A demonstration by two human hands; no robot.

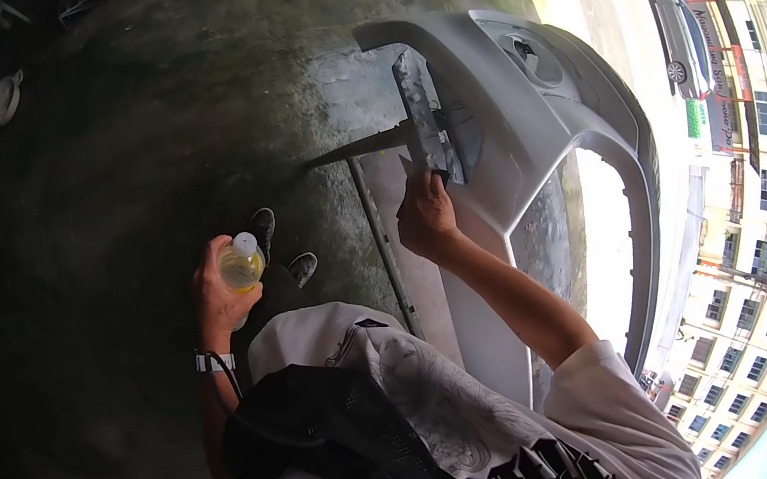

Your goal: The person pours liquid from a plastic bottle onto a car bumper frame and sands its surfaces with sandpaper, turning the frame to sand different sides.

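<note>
My left hand [218, 293] is wrapped round a clear plastic bottle [241, 263] with a white cap and pale yellowish contents. A large grey car bumper [485, 121], with openings cut through it, is on my right. At its inner edge my right hand [427, 217] is closed, its back towards me. A small dark bit shows at its fingertips, too hidden to name. Just beyond those fingers is a worn, paint-spotted support [422, 106] under the bumper. I cannot tell whether my hand touches that support.
A metal bar [382, 240] of the stand runs between my body and the bumper. My shoes [303, 270] are on the stained concrete floor [152, 126]. White chair-like furniture [3, 98] is at far left. A parked car [673, 29] and a building stand across the street.
</note>
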